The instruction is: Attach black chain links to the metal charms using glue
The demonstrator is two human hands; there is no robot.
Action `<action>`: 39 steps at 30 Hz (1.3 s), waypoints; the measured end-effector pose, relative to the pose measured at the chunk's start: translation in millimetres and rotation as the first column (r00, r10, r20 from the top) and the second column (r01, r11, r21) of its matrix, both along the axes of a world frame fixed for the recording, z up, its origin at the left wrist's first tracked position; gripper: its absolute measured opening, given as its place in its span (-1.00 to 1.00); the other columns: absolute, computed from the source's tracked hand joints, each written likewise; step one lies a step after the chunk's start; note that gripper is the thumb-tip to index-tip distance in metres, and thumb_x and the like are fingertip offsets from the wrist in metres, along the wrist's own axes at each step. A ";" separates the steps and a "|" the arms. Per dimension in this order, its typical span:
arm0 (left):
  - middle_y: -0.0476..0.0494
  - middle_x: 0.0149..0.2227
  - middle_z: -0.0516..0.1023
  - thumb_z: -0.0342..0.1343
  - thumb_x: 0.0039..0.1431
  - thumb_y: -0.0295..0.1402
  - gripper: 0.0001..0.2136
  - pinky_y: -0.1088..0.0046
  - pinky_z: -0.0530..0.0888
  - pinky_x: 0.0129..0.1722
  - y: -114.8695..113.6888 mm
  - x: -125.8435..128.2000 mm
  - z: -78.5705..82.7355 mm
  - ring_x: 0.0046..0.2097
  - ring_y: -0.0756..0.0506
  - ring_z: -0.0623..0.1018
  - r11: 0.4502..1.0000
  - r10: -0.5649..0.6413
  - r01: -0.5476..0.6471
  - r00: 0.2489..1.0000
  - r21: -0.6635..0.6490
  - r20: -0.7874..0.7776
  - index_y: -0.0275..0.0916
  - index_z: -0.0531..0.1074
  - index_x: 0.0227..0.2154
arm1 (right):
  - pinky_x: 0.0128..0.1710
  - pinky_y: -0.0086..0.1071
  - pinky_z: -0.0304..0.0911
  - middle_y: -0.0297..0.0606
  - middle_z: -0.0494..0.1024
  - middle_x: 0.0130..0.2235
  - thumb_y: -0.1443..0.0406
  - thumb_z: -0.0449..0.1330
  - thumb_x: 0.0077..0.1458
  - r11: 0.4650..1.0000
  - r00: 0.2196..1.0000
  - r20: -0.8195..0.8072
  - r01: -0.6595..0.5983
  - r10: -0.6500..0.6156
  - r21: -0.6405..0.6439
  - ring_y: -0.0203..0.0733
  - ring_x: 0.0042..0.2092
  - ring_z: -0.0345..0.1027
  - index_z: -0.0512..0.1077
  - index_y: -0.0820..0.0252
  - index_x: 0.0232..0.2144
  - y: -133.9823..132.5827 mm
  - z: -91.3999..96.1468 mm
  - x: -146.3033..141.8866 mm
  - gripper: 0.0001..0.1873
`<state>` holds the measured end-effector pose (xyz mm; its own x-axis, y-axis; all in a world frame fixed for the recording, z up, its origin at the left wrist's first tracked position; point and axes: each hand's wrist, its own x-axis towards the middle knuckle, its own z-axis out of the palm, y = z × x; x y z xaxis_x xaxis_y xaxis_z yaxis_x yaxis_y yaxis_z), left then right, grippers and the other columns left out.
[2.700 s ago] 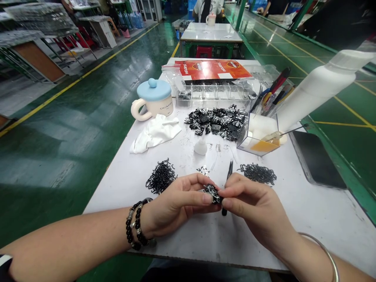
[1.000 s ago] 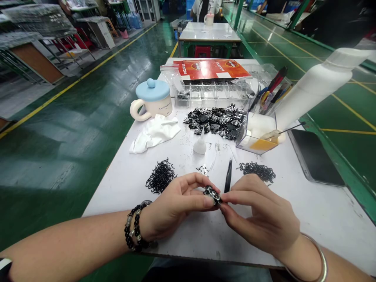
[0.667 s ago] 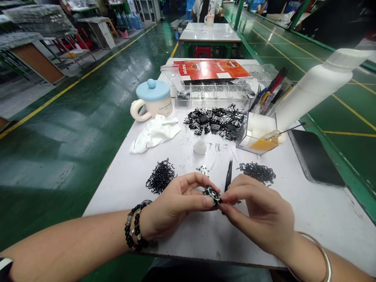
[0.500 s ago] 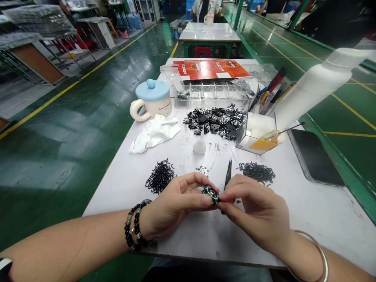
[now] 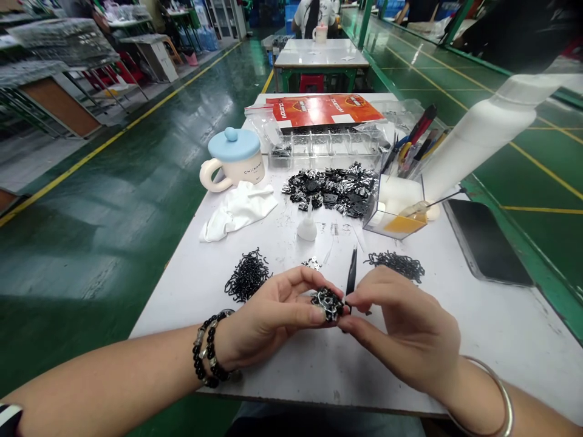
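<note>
My left hand [image 5: 277,309] holds a small black-and-silver metal part [image 5: 328,303] between thumb and fingers, above the front of the table. Against the part's right side, the thumb and forefinger of my right hand [image 5: 401,321] come together in a pinch. A tiny dark bit shows between those fingertips, too small to name. Black tweezers [image 5: 351,270] lie just beyond the right fingertips. Left of my hands is a pile of small black hooks [image 5: 248,274], and a second pile of dark pieces [image 5: 396,265] lies to the right. Small silver pieces [image 5: 312,263] show behind the left fingers.
A white nozzle bottle [image 5: 307,226] stands mid-table before a heap of black-and-silver parts [image 5: 330,188]. Around it are a lidded mug [image 5: 237,161], a white cloth [image 5: 239,209], a tool holder [image 5: 395,223], a tilted white bottle [image 5: 489,136], a phone [image 5: 487,243] and a compartment box [image 5: 319,145].
My right fingertips have shifted slightly right and parted a little, showing more of the metal part. My left hand keeps its hold. The whole view has moved slightly.
</note>
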<state>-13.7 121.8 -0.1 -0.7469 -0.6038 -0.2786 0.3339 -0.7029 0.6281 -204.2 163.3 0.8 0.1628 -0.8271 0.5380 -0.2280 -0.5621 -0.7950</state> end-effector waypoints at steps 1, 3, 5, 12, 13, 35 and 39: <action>-0.12 -0.16 0.53 0.29 -0.03 -0.53 -0.72 0.45 0.46 -0.11 0.2 0.0 0.2 -0.16 -0.05 0.58 1.000 -0.004 0.004 1.000 0.001 -0.016 -0.30 0.38 -0.24 | -0.31 -0.36 0.25 -0.32 0.41 -0.34 0.48 0.29 -0.02 1.000 1.000 -0.012 -0.009 0.009 0.028 -0.30 -0.30 0.28 0.40 0.15 -0.17 -1.1 0.1 -3.0 -0.66; -0.12 -0.17 0.54 0.27 -0.01 -0.56 -0.70 0.42 0.45 -0.10 0.3 -0.3 0.5 -0.15 -0.07 0.59 1.000 -0.023 0.023 0.999 -0.003 -0.049 -0.28 0.35 -0.21 | -0.19 -0.33 0.23 -0.29 0.33 -0.25 0.35 0.34 -0.03 0.992 0.997 -0.062 -0.033 0.041 0.119 -0.27 -0.20 0.24 0.41 0.09 -0.13 -4.1 1.0 -9.6 -0.63; -0.14 -0.17 0.56 0.26 -0.01 -0.58 -0.66 0.38 0.44 -0.08 0.0 -0.3 0.4 -0.14 -0.09 0.59 0.999 -0.046 0.044 0.997 -0.019 -0.069 -0.24 0.30 -0.18 | -0.08 -0.31 0.20 -0.29 0.25 -0.19 0.22 0.35 -0.05 0.972 0.990 -0.100 -0.072 0.096 0.224 -0.24 -0.13 0.20 0.43 0.01 -0.13 -7.7 2.2 -15.7 -0.62; -0.19 -0.17 0.60 0.31 -0.04 -0.54 -0.58 0.50 0.45 -0.15 -1.5 1.5 -1.1 -0.16 -0.02 0.59 0.991 -0.131 0.129 0.990 -0.042 -0.048 -0.21 0.24 -0.16 | 0.02 -0.22 0.10 -0.33 0.24 -0.17 0.12 0.32 -0.05 0.892 0.964 -0.064 -0.213 0.259 0.398 -0.19 -0.05 0.16 0.45 -0.18 -0.14 -14.4 3.1 -22.4 -0.64; -0.19 -0.17 0.60 0.32 -0.04 -0.53 -0.58 0.52 0.45 -0.16 -1.6 1.6 -1.2 -0.16 -0.02 0.59 0.989 -0.143 0.141 0.989 -0.046 -0.045 -0.21 0.24 -0.17 | 0.01 -0.22 0.10 -0.33 0.25 -0.18 0.12 0.32 -0.04 0.886 0.961 -0.052 -0.228 0.271 0.403 -0.20 -0.06 0.16 0.46 -0.18 -0.14 -14.5 2.9 -22.1 -0.65; -0.20 -0.32 0.57 0.19 -0.07 -0.63 -0.75 0.36 0.52 -0.19 0.3 4.9 15.7 -0.21 -0.09 0.53 -0.243 0.456 0.123 0.890 -0.962 -0.002 -0.36 0.48 -0.25 | -0.07 -0.30 0.09 -0.32 0.27 -0.22 0.18 0.33 -0.02 0.852 0.948 -0.007 -0.284 0.320 0.439 -0.23 -0.12 0.17 0.46 0.03 -0.28 -15.9 -0.1 -17.4 -0.78; -0.21 -0.35 0.57 0.19 -0.07 -0.62 -0.78 0.35 0.52 -0.23 0.4 5.2 16.5 -0.24 -0.10 0.53 -0.250 0.463 0.127 0.886 -0.960 -0.003 -0.36 0.49 -0.29 | -0.07 -0.29 0.11 -0.30 0.28 -0.22 0.18 0.32 -0.02 0.852 0.946 -0.008 -0.287 0.323 0.437 -0.22 -0.13 0.18 0.46 0.06 -0.28 -15.8 -0.3 -17.0 -0.78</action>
